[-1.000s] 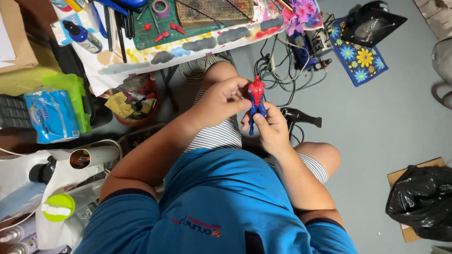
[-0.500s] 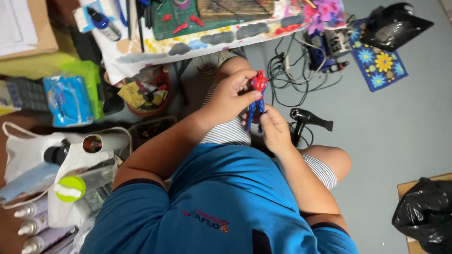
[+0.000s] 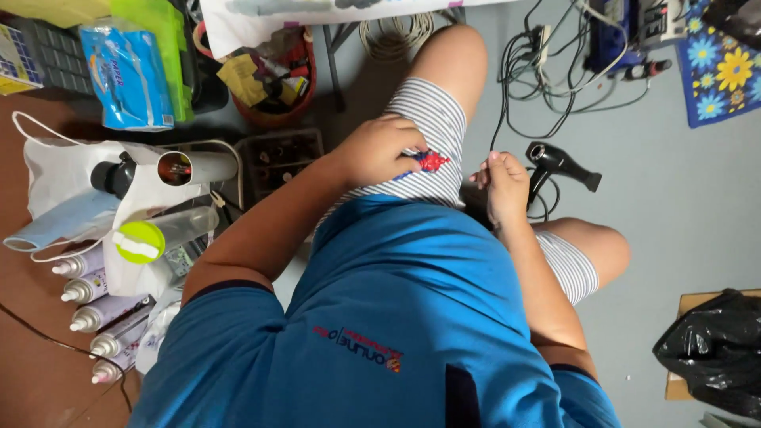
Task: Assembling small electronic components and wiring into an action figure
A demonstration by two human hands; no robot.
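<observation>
my left hand (image 3: pixel 379 150) lies on my striped thigh, fingers clenched over the red and blue toy figure (image 3: pixel 429 162), only its head showing | my right hand (image 3: pixel 501 184) just right of the figure, fingers loosely curled, grasping nothing I can see | black hair dryer (image 3: pixel 557 163) on the floor, further right of the figure

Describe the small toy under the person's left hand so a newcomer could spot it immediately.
Start at the striped shorts on the raised thigh. The left hand rests there, and a small figure pokes out beneath its fingers. It is the only red-and-blue thing against the grey-white stripes.
</observation>
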